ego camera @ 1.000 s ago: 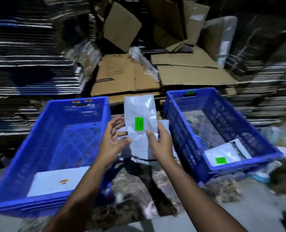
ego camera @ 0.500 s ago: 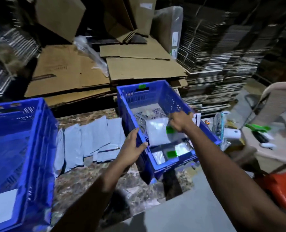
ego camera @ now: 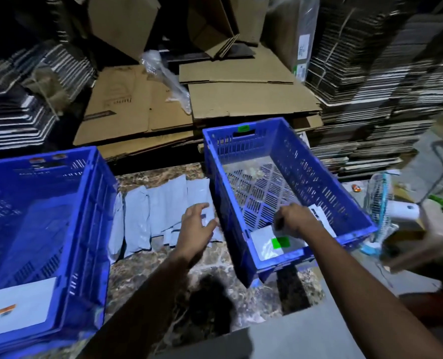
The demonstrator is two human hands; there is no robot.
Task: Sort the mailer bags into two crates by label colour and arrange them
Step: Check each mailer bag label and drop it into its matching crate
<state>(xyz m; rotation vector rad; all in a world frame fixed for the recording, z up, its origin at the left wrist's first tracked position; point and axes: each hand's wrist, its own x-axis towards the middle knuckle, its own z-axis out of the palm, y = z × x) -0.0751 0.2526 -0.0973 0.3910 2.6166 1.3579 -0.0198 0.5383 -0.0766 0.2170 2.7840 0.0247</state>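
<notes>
A person's right hand [ego camera: 294,220], fingers curled on a green-labelled bag [ego camera: 277,242], sets it in the right crate [ego camera: 326,177]; the open left hand [ego camera: 198,224] hovers over unsorted bags [ego camera: 150,216], likely reaching for another.

Two bright blue slotted crates, the left crate [ego camera: 60,229] and the right crate [ego camera: 287,182], flank pale grey mailer bags [ego camera: 161,216] on a brown-and-cream marbled surface [ego camera: 148,281]. A white mailer [ego camera: 269,244] carries a vivid green label [ego camera: 280,242]; another mailer [ego camera: 18,304] carries an orange label [ego camera: 5,310]. Tan cardboard [ego camera: 241,99] lies behind.
</notes>
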